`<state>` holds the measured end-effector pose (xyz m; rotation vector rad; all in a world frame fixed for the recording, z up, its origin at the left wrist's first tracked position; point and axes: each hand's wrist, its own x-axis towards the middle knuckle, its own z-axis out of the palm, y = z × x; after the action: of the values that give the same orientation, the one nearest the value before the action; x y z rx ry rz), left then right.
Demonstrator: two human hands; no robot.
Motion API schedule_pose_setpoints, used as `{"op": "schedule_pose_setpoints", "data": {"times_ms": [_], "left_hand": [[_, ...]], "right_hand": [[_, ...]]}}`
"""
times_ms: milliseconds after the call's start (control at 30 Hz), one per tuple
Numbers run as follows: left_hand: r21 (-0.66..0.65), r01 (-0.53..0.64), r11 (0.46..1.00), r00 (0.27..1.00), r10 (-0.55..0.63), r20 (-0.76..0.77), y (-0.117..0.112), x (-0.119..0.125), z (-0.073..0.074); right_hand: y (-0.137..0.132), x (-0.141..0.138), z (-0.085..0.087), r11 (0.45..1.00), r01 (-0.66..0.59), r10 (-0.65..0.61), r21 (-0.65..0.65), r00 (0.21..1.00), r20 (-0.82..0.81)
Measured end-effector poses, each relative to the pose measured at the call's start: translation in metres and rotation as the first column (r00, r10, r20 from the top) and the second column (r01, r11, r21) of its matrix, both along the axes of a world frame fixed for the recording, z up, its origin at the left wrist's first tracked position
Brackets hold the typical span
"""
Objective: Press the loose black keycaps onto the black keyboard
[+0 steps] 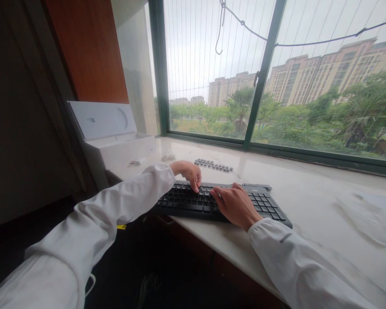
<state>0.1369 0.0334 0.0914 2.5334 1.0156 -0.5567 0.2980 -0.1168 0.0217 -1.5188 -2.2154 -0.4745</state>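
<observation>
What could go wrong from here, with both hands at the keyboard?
The keyboard lies at the near edge of the counter, so a push that way might tip it off. The loose keys lie just beyond the left hand; a careless lift could scatter them.

From my remote view I see a black full-size keyboard (203,201) lying flat across the centre of the frame, number pad toward the right, near-left edge at the counter's (321,193) front. Above it, I make out small loose keycaps (213,165) in neat rows, apart from it.
</observation>
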Motion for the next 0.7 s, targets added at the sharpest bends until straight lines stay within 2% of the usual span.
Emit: {"op": "schedule_pose_setpoints", "data": {"times_ms": [133, 367, 533, 700], "left_hand": [[0.026, 0.004, 1.000, 1.000, -0.004, -0.027, 0.002, 0.004, -0.001], [-0.002, 0.099, 0.995, 0.995, -0.099, 0.026, 0.006, -0.005, -0.009], [-0.029, 0.130, 0.991, 0.990, -0.128, 0.066, 0.001, -0.011, -0.010], [-0.044, 0.106, 0.993, 0.990, -0.101, 0.102, -0.001, -0.011, -0.009]], "right_hand": [[-0.003, -0.002, 0.003, 1.000, -0.020, 0.020, -0.002, 1.000, -0.015], [-0.010, -0.016, 0.007, 0.974, -0.218, 0.218, -0.066, 0.976, -0.002], [-0.008, -0.018, 0.003, 0.968, -0.232, 0.234, -0.091, 0.972, 0.009], [-0.006, -0.017, 0.000, 0.964, -0.247, 0.246, -0.094, 0.969, -0.023]]}}
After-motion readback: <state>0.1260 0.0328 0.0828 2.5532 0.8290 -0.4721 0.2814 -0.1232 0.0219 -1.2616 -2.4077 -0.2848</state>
